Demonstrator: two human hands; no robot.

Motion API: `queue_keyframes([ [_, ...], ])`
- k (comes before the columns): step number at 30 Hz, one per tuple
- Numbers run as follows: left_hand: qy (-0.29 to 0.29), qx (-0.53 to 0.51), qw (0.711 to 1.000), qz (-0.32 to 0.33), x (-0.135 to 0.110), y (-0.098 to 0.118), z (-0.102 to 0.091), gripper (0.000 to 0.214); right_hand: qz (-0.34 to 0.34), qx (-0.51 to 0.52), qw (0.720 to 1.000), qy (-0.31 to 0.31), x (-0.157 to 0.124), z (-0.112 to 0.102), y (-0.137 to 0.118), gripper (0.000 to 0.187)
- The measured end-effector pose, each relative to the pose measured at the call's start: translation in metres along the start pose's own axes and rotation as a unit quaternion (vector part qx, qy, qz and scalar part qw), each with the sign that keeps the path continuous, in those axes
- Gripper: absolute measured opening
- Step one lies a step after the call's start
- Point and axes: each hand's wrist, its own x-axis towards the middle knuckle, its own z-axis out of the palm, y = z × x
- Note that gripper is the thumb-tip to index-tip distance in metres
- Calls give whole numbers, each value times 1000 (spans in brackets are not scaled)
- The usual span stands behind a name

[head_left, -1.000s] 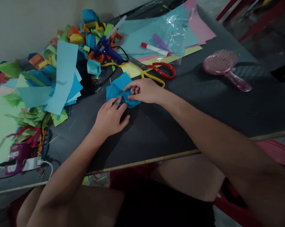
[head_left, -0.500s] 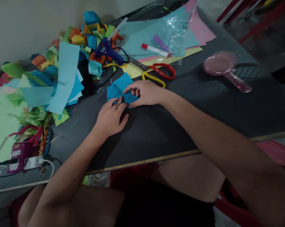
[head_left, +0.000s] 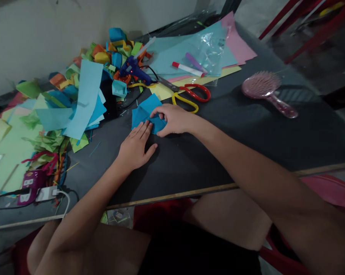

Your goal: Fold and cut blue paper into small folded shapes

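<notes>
A blue sheet of paper (head_left: 149, 105) with folds in it lies on the dark table. My left hand (head_left: 135, 147) rests flat on its near left part, fingers stretched and thumb spread out to the side. From the right, my right hand (head_left: 174, 119) curls over the paper, its index finger on the top and its thumb by the near right edge. Part of the paper is hidden under both hands. Just behind my right hand lie scissors (head_left: 199, 93) with one red and one yellow handle, blades pointing left.
A blue glue gun (head_left: 136, 71) lies at the back by a pile of folded coloured papers (head_left: 102, 57). A light blue strip (head_left: 85, 101) tops more sheets at left. Behind are a marker (head_left: 188, 69) and large sheets (head_left: 172, 51). A hairbrush (head_left: 264, 86) lies right, a power strip (head_left: 31, 185) front left.
The view has shifted slightly, so the table things sit a bit lower. My left fingers lie flatter on the paper. My right thumb and index finger stay at its right part.
</notes>
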Motion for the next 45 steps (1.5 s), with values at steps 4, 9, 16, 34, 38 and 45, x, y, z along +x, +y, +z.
queue_keyframes([
  [4, -30, 21, 999, -23, -2, 2, -3, 65, -1, 9, 1000, 7, 1, 1, 3, 51],
  [9, 8, 42, 999, -23, -4, 5, 2, 70, 28, 20, 999, 28, 3, 5, 3, 51],
  [16, 43, 138, 987, -68, -8, 23, 9, 60, 26, 12, 999, 40, 3, 8, 1, 53],
  [34, 201, 4, 976, -82, 0, -59, -11, 54, 12, 3, 1000, 13, 1, 5, 2, 52],
  [38, 76, -36, 996, 42, 2, -90, -12, 55, -42, 4, 999, -4, -3, 2, 4, 58],
  [45, 26, -19, 996, 78, 1, -74, -17, 52, -252, -121, 960, 10, -7, 2, 0, 24],
])
